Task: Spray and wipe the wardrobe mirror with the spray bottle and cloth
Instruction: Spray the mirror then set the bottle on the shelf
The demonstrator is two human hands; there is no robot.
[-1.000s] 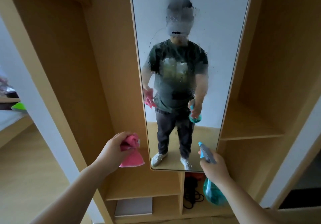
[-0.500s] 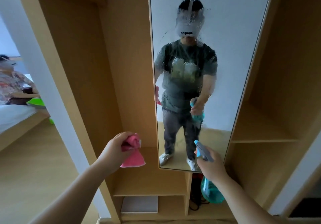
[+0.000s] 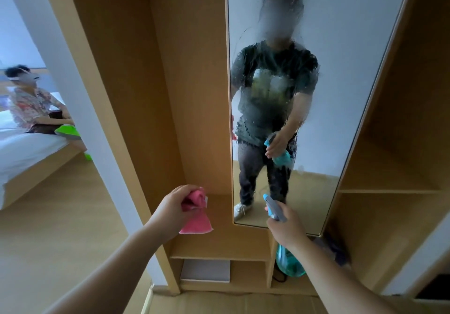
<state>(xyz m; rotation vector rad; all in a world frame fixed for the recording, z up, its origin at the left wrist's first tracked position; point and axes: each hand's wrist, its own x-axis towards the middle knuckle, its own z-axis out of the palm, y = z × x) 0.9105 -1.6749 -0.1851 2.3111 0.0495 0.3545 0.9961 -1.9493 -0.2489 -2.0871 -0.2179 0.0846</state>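
A tall wardrobe mirror (image 3: 345, 45) stands ahead, set in a light wooden wardrobe; droplets and streaks cover its middle part. My right hand (image 3: 287, 226) grips a teal spray bottle (image 3: 288, 262) by its neck, and the grey-blue nozzle points at the mirror's lower edge, a short way off the glass. Left of the mirror, my left hand (image 3: 174, 207) holds a bunched pink cloth (image 3: 196, 218) in front of the open wardrobe bay. The cloth is apart from the glass.
The wardrobe has an open bay (image 3: 151, 94) on the left, shelves (image 3: 389, 189) on the right and low cubbies with a white box (image 3: 205, 271) and a dark cable. A person (image 3: 34, 104) sits on a white bed (image 3: 26, 153) at far left. Wooden floor lies below.
My view has swung left, so the mirror sits further right and the seated person and bed show. Both hands hold the same things in nearly the same poses.
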